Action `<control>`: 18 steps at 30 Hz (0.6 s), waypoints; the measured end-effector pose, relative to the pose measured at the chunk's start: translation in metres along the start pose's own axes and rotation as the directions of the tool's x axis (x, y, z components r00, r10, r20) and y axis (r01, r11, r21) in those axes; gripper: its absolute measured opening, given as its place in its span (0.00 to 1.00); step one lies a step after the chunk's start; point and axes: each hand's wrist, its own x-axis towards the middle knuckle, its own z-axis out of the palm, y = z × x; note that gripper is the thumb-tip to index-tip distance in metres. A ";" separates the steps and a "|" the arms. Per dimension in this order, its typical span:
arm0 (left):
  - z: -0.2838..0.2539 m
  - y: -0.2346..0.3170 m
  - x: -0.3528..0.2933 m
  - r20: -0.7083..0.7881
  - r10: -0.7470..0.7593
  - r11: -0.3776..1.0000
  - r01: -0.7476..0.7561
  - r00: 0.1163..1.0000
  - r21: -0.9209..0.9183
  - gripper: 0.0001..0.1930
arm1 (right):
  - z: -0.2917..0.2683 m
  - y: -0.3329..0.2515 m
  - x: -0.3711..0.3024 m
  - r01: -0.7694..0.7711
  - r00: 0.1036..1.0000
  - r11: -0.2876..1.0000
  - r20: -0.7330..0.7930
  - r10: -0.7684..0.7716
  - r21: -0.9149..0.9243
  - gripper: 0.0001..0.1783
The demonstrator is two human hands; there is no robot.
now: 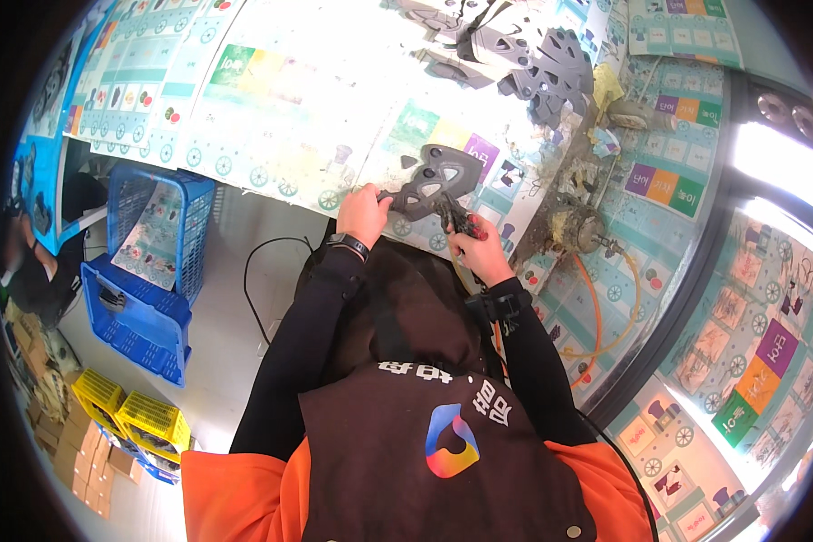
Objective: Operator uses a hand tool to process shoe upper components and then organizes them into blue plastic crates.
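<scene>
Head view: nearest, we see one brown apron [370,470] bearing white lettering [415,372] and one multicolour emblem [443,422]. We note the left hand [363,217], fingers pinched on the left end of one perforated grey part [461,169], apparently rigid plastic, at the front edge of the worktop [285,117]. The right hand [481,251] is wrapped around one dark, red-marked hand tool [462,220], its tip at the part's lower edge; we cannot confirm contact. Beyond, we find an overlapping pile of similar grey parts [556,77], too overlapped to count, on printed covering [154,90] with coloured label blocks [228,70].
</scene>
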 end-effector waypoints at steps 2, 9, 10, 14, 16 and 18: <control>-0.001 0.001 0.000 0.002 0.001 1.000 -0.001 1.000 0.007 0.14 | -0.001 0.000 0.000 -0.010 1.000 1.000 0.000 0.010 0.003 0.08; 0.001 0.000 -0.001 -0.002 -0.001 1.000 0.001 1.000 -0.001 0.14 | 0.003 0.001 0.001 0.014 1.000 0.999 0.020 -0.013 -0.051 0.07; 0.002 0.001 -0.002 -0.002 -0.002 1.000 0.002 1.000 -0.001 0.14 | 0.004 0.000 0.000 0.023 1.000 0.998 0.022 -0.022 -0.061 0.07; 0.003 0.003 -0.002 0.009 -0.003 1.000 0.003 1.000 0.000 0.14 | 0.004 0.002 0.001 0.025 0.999 0.997 0.031 -0.023 -0.076 0.08; 0.004 0.001 -0.001 0.007 -0.002 1.000 0.002 1.000 -0.008 0.14 | 0.005 0.003 0.003 0.065 0.996 0.995 0.059 -0.060 -0.082 0.08; 0.006 0.000 -0.001 0.002 -0.008 1.000 0.008 1.000 -0.010 0.13 | 0.008 0.003 0.003 0.060 0.997 0.995 0.058 -0.056 -0.084 0.08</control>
